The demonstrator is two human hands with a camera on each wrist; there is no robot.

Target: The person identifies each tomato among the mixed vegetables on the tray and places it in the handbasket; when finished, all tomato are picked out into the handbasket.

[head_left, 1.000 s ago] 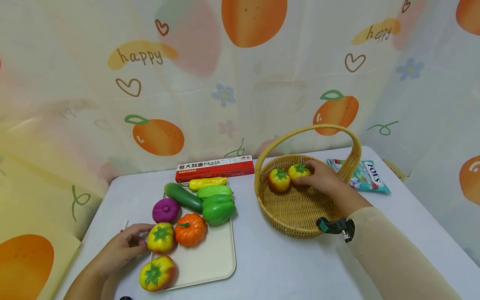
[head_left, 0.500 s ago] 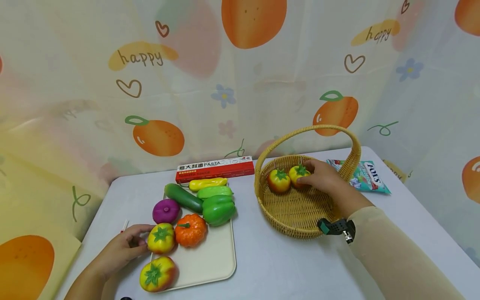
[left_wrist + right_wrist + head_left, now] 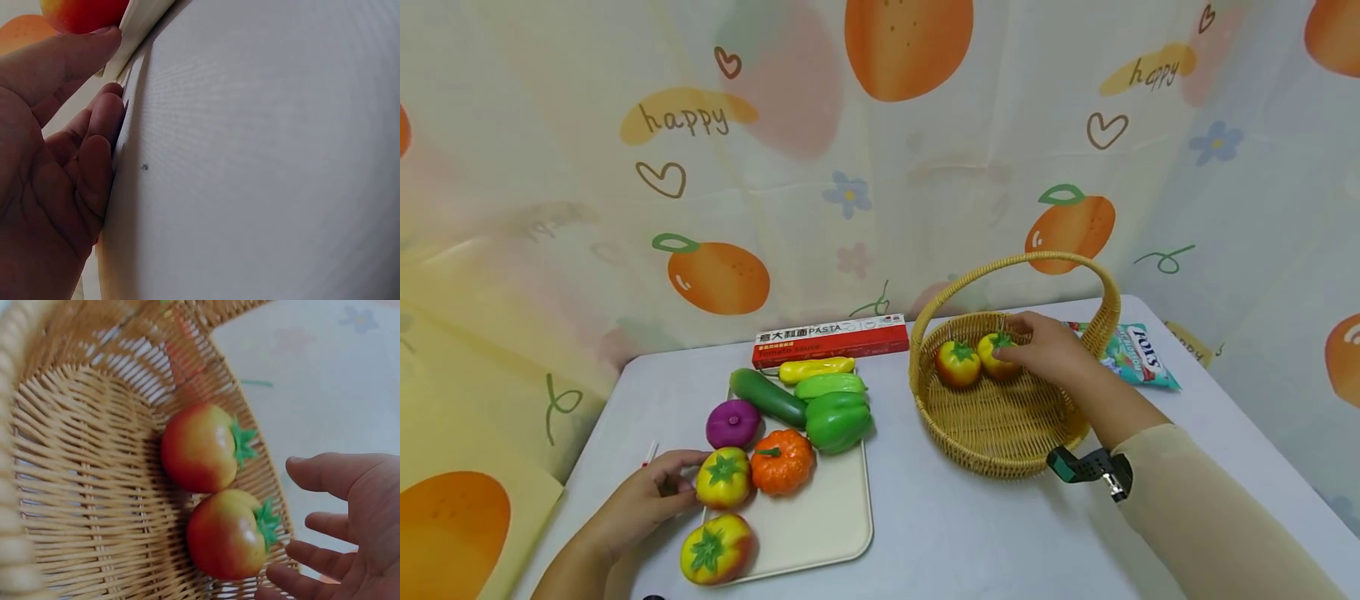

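In the head view, my right hand point(image 3: 1051, 352) is over the back right of the wicker basket point(image 3: 981, 458), beside a red and yellow toy tomato point(image 3: 996, 357). A second toy tomato point(image 3: 958, 365) sits against its left side. The right wrist view shows my fingers spread, with a gap between the thumb and the upper tomato point(image 3: 201, 449). My left hand point(image 3: 643, 500) rests at the left edge of the cream tray point(image 3: 820, 529). Its thumb and forefinger, loosely bent, are right at the side of another tomato point(image 3: 724, 478). One more tomato point(image 3: 718, 548) lies at the tray's front corner.
Also on the tray are an orange pumpkin point(image 3: 782, 462), purple onion point(image 3: 733, 423), green bell pepper point(image 3: 838, 421), cucumber point(image 3: 767, 396) and yellow pepper point(image 3: 816, 369). A pasta box point(image 3: 831, 342) lies behind. The basket's tall handle point(image 3: 1015, 263) arches overhead; a snack bag point(image 3: 1142, 358) is to its right.
My right hand has let go of the right tomato in the basket and drawn slightly up and right. The left hand and the things on the tray have stayed put.
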